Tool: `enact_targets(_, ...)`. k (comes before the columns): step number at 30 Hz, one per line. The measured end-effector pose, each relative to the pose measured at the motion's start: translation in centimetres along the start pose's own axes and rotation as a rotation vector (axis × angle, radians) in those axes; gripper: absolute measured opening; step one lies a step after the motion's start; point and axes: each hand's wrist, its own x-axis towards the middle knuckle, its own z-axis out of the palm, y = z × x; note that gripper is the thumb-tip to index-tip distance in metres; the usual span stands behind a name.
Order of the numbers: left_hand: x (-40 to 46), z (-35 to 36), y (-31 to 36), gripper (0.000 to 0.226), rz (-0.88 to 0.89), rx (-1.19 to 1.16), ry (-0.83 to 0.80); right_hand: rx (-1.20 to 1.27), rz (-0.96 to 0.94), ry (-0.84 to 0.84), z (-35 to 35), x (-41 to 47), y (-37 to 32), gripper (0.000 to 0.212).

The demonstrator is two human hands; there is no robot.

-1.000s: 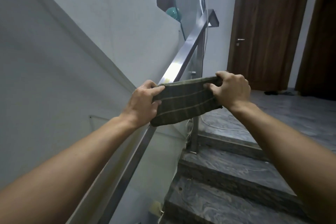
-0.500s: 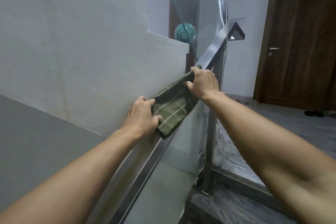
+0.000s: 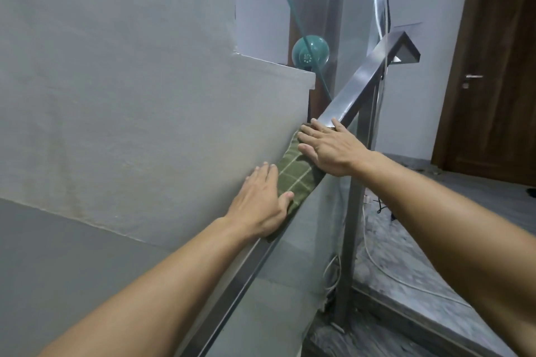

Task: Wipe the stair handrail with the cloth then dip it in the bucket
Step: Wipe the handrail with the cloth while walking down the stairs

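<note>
A dark green cloth (image 3: 293, 174) with pale stripes lies draped along the top of the sloping steel handrail (image 3: 356, 87). My left hand (image 3: 261, 203) presses flat on the cloth's lower end, thumb on the fabric. At the cloth's upper end, my right hand (image 3: 330, 151) lies flat with fingers spread and fingertips reaching bare rail. Both hands pin the cloth to the rail. No bucket is in view.
A grey wall runs close along the rail's left side. A teal round object (image 3: 310, 52) sits on a ledge behind the rail. A steel post (image 3: 352, 240) and glass panel stand below the rail. Grey stone steps (image 3: 406, 284), a white cable (image 3: 377, 258) and a brown door (image 3: 499, 66) lie right.
The cloth was stretched between both hands in the air, then laid along the handrail. Both hands have opened from a pinch to flat palms pressing it down, and the view shifted left.
</note>
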Motion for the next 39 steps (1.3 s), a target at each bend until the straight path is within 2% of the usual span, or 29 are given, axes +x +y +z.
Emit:
enact_targets(2, 0.4, 1.1, -0.3, 0.067, -0.031, -0.041, -0.066, -0.018, -0.041, -0.052, -0.4, -0.1, 0.5, 0.064)
enact_targets(5, 0.1, 2.2, -0.6, 0.066, -0.036, -0.042, -0.061, -0.068, -0.094, -0.097, -0.8, -0.1, 1.3, 0.069)
enact_targets(14, -2.5, 2.6, -1.0, 0.069, -0.041, 0.016, -0.037, -0.098, -0.167, -0.085, 0.0, -1.3, 0.5, 0.074)
enact_targets(19, -6.6, 3.0, -2.7, 0.069, -0.072, 0.037, -0.030, -0.148, -0.218, -0.051, 0.5, -3.0, -3.0, 0.082)
enact_targets(22, -9.3, 3.1, -3.7, 0.069, -0.084, 0.060, -0.037, -0.176, -0.334, -0.026, -0.2, -3.2, -5.4, 0.079)
enact_targets(27, -13.1, 3.5, -5.3, 0.071, -0.117, 0.069, -0.032, -0.106, -0.515, -0.130, -0.2, -3.5, -9.3, 0.074)
enact_targets(31, -16.6, 3.4, -6.4, 0.072, -0.168, 0.056, -0.060, -0.075, -0.555, -0.009, 1.2, -5.8, -11.2, 0.071)
enact_targets(39, -25.1, 3.7, -9.3, 0.073, -0.272, 0.074, -0.107, -0.094, -0.682, -0.029, 1.8, -9.9, -18.6, 0.084)
